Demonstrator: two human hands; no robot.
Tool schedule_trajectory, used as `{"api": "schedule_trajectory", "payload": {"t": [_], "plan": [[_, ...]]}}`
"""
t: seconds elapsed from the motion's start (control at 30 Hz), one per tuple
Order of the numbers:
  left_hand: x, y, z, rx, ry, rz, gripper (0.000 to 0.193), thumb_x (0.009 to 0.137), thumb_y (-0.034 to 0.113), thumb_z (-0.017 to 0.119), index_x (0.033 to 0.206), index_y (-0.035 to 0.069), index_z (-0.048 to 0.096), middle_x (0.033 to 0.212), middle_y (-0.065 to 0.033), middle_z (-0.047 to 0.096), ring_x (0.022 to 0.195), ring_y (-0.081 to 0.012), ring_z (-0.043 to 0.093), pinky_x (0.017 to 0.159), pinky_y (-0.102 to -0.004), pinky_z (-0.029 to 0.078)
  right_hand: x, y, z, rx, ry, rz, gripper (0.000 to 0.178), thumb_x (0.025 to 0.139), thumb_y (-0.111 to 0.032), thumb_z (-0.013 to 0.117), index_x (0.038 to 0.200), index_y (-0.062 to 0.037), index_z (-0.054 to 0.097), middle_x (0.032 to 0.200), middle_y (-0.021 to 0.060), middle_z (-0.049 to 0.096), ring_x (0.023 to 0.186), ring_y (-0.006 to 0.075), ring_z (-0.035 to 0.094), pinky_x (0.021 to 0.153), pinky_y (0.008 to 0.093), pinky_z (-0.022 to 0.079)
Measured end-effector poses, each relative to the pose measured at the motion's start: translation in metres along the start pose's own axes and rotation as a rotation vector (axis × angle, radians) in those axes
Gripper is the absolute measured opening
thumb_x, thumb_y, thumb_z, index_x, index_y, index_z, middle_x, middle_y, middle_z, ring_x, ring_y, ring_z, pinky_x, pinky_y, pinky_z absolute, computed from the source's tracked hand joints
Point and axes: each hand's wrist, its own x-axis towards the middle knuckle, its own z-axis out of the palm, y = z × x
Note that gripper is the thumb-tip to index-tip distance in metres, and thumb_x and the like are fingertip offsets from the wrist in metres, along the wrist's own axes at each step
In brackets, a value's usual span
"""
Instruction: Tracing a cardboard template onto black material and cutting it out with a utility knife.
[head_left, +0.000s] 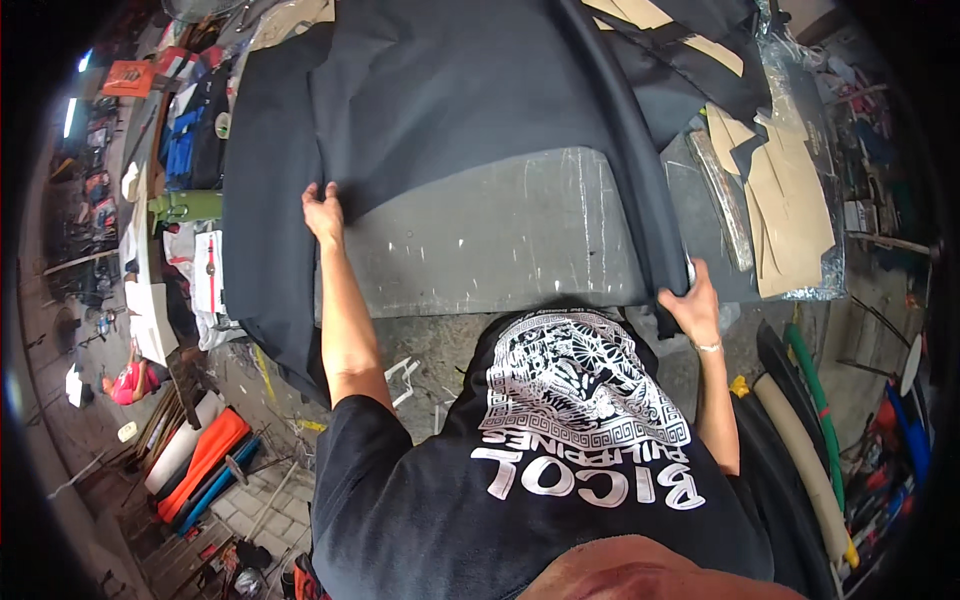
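Note:
A large sheet of dark grey fabric (450,90) lies spread over a grey worktable (500,250). My left hand (323,212) pinches a fold of the fabric at the table's left side. My right hand (692,298) grips the fabric's rolled edge at the table's front right corner. Between my hands the bare, scratched tabletop shows, with the fabric pulled back in a curve. My black printed shirt fills the lower middle of the view.
Tan cardboard pattern pieces (790,210) and clear plastic lie at the table's right. Rolled materials, green and cream tubes (815,440), lean at the lower right. Orange and white rolls (200,450) lie on the floor at the left, beside cluttered shelves (170,150).

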Motion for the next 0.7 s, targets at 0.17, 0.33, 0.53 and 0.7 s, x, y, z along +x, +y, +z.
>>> {"api": "schedule_trajectory", "payload": {"t": [0.17,0.33,0.53,0.7], "plan": [[-0.033,0.037,0.019,0.071,-0.091,-0.009,0.093,0.075,0.048,0.087,0.137,-0.009,0.048,0.130,-0.0277,0.061,0.122,-0.0366,0.060,0.107,-0.0415,0.045,-0.047,0.061,-0.012,-0.025,-0.007,0.108,0.064,0.066,-0.022,0.079,0.123,-0.0059,0.053,0.099,0.0241,0.069,0.095,0.0418,0.068,0.083,0.0454,0.053],[-0.052,0.003,0.004,0.248,-0.179,0.017,0.097,0.073,0.042,0.089,0.145,-0.002,0.043,0.110,-0.0144,0.071,0.109,-0.0319,0.065,0.098,-0.0420,0.049,-0.098,0.097,0.000,-0.163,-0.020,0.047,0.064,0.067,-0.020,0.082,0.120,-0.0047,0.049,0.100,0.0254,0.065,0.098,0.0456,0.064,0.085,0.0482,0.052],[-0.078,0.012,-0.011,0.190,-0.286,-0.033,0.066,0.076,0.040,0.088,0.124,-0.001,0.066,0.100,-0.0114,0.074,0.091,-0.0244,0.068,0.091,-0.0348,0.051,-0.110,0.119,-0.020,-0.062,-0.051,0.037,0.059,0.070,-0.028,0.086,0.112,-0.0037,0.052,0.098,0.0203,0.063,0.092,0.0400,0.065,0.083,0.0432,0.053],[-0.071,0.009,-0.015,0.504,-0.124,0.084,0.085,0.074,0.060,0.081,0.130,-0.001,0.061,0.121,-0.0208,0.067,0.125,-0.0382,0.054,0.108,-0.0459,0.042,-0.017,0.072,-0.017,0.204,0.215,-0.017,0.039,0.088,-0.030,0.078,0.105,-0.0013,0.058,0.092,0.0134,0.064,0.086,0.0268,0.064,0.081,0.0368,0.052]]}}
